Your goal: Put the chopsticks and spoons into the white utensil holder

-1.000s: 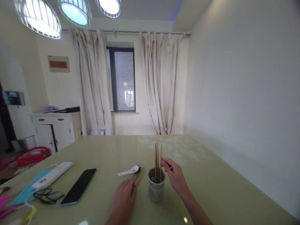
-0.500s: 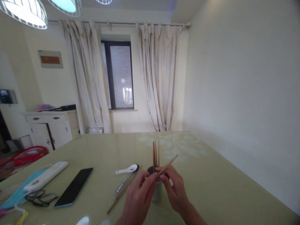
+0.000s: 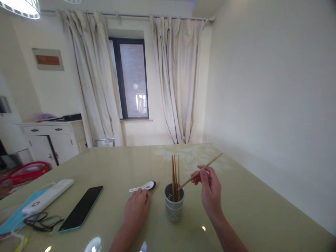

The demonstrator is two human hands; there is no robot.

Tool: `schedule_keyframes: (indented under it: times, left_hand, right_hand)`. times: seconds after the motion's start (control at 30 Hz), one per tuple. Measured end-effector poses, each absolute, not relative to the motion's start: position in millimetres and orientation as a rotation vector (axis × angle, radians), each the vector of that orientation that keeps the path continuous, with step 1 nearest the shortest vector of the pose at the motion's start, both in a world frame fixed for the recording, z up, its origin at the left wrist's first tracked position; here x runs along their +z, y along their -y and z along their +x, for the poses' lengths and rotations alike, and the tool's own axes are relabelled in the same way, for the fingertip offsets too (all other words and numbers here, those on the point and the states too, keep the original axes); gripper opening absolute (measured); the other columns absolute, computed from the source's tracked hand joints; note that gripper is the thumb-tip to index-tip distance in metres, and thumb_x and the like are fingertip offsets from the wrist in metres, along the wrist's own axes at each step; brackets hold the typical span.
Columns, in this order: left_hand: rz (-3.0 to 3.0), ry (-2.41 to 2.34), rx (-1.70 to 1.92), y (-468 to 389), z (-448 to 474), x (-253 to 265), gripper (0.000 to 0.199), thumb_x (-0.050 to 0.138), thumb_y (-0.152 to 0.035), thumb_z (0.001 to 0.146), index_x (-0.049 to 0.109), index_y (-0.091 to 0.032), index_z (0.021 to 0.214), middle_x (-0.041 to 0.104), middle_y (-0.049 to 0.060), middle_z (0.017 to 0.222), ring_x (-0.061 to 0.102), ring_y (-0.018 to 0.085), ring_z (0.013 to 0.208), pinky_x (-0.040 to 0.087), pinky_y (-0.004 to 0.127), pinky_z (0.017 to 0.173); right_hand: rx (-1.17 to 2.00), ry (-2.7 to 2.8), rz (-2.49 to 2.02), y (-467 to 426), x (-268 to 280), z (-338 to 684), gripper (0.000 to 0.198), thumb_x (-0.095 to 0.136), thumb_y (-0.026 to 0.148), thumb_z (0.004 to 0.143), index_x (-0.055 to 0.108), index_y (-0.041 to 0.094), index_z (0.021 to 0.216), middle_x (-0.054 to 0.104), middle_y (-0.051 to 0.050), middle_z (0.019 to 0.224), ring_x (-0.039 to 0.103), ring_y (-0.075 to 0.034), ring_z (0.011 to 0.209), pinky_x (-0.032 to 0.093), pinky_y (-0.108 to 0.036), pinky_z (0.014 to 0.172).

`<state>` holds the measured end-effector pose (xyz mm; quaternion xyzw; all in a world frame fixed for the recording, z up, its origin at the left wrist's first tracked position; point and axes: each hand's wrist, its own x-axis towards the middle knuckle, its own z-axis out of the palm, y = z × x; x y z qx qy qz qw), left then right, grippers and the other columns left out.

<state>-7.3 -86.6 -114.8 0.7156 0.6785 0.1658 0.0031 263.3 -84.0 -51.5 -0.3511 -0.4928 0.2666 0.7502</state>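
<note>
My right hand (image 3: 210, 187) pinches a wooden chopstick (image 3: 201, 170), held slanting with its lower end at the rim of a grey cylindrical utensil holder (image 3: 174, 211). Several chopsticks (image 3: 175, 178) stand upright in that holder, which has small holes in its bottom. Left of it, my left hand (image 3: 138, 206) lies low over the table with its fingers curled down. Past its fingertips a white spoon (image 3: 141, 187) with a dark part beside it shows. A thin stick tip (image 3: 158, 184) pokes out there too. Whatever is under the left fingers is hidden.
A black phone (image 3: 82, 209), eyeglasses (image 3: 42, 221), a white power strip or bank (image 3: 48, 196) and a blue mask (image 3: 15, 218) lie on the left of the table (image 3: 249, 210). A wall (image 3: 275, 105) runs along the right side.
My hands have parted. The left went left and down onto the utensils beside the holder; the right moved right and up with the chopstick. The camera view has tilted slightly down.
</note>
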Motion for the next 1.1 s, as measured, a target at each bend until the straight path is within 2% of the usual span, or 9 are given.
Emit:
schedule_keyframes:
  times: [0.13,0.3,0.43,0.53,0.6,0.7,0.8,0.93,1.1]
  left_hand:
    - [2.212,-2.131,0.448,91.7,3.0,-110.6,0.020,0.047,-0.020,0.098,0.067,-0.021,0.096,0.073,0.011,0.110,0.069,0.027,0.109,0.049,0.035,0.092]
    - [2.214,-2.043,0.620,91.4,3.6,-112.8,0.021,0.045,-0.021,0.096,0.065,-0.022,0.088,0.074,0.010,0.101,0.070,0.027,0.103,0.050,0.036,0.090]
    - [2.025,-1.916,1.042,89.0,2.2,-111.2,0.028,0.045,-0.040,0.098,0.066,-0.023,0.089,0.075,0.008,0.092,0.070,0.026,0.088,0.051,0.038,0.082]
    - [1.770,-1.733,1.434,88.2,2.2,-95.3,0.044,0.050,-0.059,0.095,0.069,-0.021,0.105,0.077,0.007,0.089,0.068,0.024,0.075,0.053,0.037,0.071]
    - [1.593,-1.603,1.646,88.6,2.5,-76.3,0.053,0.056,-0.066,0.090,0.069,-0.020,0.111,0.079,0.008,0.091,0.071,0.024,0.076,0.055,0.035,0.068]
    - [1.465,-1.396,1.864,88.3,6.3,-42.3,0.051,0.065,-0.066,0.088,0.068,-0.019,0.110,0.080,0.009,0.098,0.075,0.024,0.090,0.058,0.034,0.076]
    - [1.510,-1.238,1.877,81.8,16.9,-16.4,0.046,0.066,-0.062,0.089,0.067,-0.019,0.108,0.079,0.008,0.099,0.074,0.022,0.092,0.059,0.033,0.080]
    - [1.607,-1.159,1.666,65.1,33.5,-8.1,0.048,0.069,-0.064,0.084,0.070,-0.018,0.099,0.079,0.007,0.085,0.073,0.019,0.077,0.058,0.031,0.072]
    - [1.529,-1.153,1.698,54.8,36.1,-3.2,0.050,0.071,-0.064,0.081,0.070,-0.017,0.098,0.079,0.007,0.084,0.070,0.017,0.071,0.054,0.027,0.062]
  right_hand:
    - [0.590,1.253,-0.892,82.8,-56.7,253.8,0.038,0.064,0.056,0.098,0.072,0.019,0.103,0.071,-0.003,0.074,0.062,-0.017,0.062,0.050,-0.027,0.057]
    - [0.565,1.372,-1.037,83.1,-64.1,249.1,0.047,0.064,0.063,0.094,0.078,0.019,0.096,0.075,-0.008,0.079,0.066,-0.022,0.068,0.052,-0.031,0.060]
    - [0.596,1.392,-1.045,83.7,-71.3,246.2,0.051,0.064,0.067,0.093,0.080,0.019,0.098,0.079,-0.011,0.086,0.071,-0.025,0.075,0.055,-0.033,0.067]
    - [0.628,1.406,-1.046,83.5,-77.2,242.1,0.052,0.063,0.067,0.093,0.080,0.019,0.099,0.080,-0.011,0.089,0.072,-0.025,0.077,0.056,-0.034,0.069]
    - [0.653,1.401,-1.060,82.9,-80.8,238.9,0.053,0.064,0.069,0.091,0.080,0.019,0.099,0.080,-0.011,0.088,0.071,-0.025,0.075,0.055,-0.033,0.067]
    - [0.706,1.382,-1.051,81.0,-85.5,235.7,0.055,0.065,0.071,0.089,0.080,0.019,0.099,0.079,-0.011,0.088,0.071,-0.025,0.075,0.055,-0.033,0.066]
    - [0.752,1.362,-1.029,76.7,-89.3,235.5,0.055,0.068,0.070,0.087,0.080,0.018,0.100,0.080,-0.011,0.090,0.072,-0.026,0.079,0.055,-0.034,0.068]
    - [0.865,1.352,-1.013,67.6,-92.9,236.2,0.055,0.073,0.070,0.082,0.081,0.018,0.098,0.080,-0.011,0.095,0.072,-0.028,0.086,0.055,-0.035,0.072]
    - [0.938,1.376,-0.970,61.9,-94.2,231.9,0.056,0.075,0.071,0.079,0.081,0.016,0.083,0.079,-0.009,0.083,0.072,-0.027,0.081,0.055,-0.035,0.073]
